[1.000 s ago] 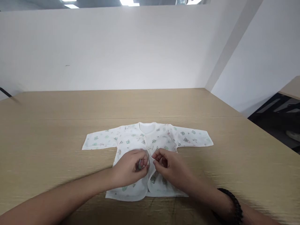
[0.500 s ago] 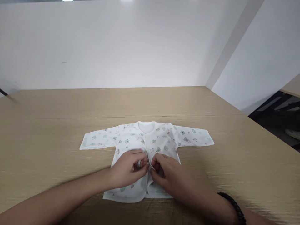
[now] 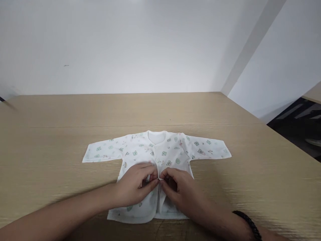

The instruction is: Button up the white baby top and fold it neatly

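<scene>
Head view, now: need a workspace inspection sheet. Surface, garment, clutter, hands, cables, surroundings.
Surface: wood-grain tabletop, thin line running across it beyond the garment.
Job's things: white printed long-sleeved baby shirt, laid out, sleeves spread, collar towards the wall.
Clutter: dark thin object at the far left edge, cut off, unidentifiable.
Hands: left hand and right hand pinch the shirt's front opening, fingertips close together; black bracelet on the right wrist.
Cables: nothing seen for certain.
Surroundings: white wall behind, small mark on it; dark area past the right table edge, contents unclear.
</scene>
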### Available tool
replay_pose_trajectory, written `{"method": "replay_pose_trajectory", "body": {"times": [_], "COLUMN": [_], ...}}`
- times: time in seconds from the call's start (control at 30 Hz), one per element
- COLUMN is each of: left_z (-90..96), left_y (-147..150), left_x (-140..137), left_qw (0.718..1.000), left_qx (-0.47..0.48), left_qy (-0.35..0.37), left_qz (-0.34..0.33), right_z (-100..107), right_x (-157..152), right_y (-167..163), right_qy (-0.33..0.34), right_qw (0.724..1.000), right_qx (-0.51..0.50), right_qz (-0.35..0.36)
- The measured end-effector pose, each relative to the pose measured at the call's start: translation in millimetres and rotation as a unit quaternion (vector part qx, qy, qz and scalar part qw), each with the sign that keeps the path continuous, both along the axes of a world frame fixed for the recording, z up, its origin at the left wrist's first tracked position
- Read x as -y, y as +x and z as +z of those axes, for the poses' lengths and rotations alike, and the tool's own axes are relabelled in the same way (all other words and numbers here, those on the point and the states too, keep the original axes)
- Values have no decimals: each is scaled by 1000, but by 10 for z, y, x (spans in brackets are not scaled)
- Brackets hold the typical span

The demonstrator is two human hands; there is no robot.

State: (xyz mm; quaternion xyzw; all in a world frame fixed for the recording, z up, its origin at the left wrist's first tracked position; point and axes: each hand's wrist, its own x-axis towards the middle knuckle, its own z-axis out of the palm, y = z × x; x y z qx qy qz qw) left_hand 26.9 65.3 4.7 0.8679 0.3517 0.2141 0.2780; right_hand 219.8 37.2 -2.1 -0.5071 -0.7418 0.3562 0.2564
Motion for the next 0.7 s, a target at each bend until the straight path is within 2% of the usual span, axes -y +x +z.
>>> {"method": "replay_pose_trajectory", "body": {"times": [0.17, 0.63, 0.7], "left_z": [-9, -43, -47], "left_y": [-8, -5, -3], "left_x": [-11, -18, -19], "left_qw": [1000, 1000, 1000], "left_qx": [-9, -2, -2], "left_qy": [-3, -21, -25], "left_qz": [-12, -7, 2], "right_z": [15, 24, 36], "right_x": [-13, -42, -65], "right_y": [4, 3, 8], "right_qy": [9, 42, 26], "right_qw": [1000, 998, 998], "right_qx": [-3, -42, -55], "right_qz": [-13, 8, 7]}}
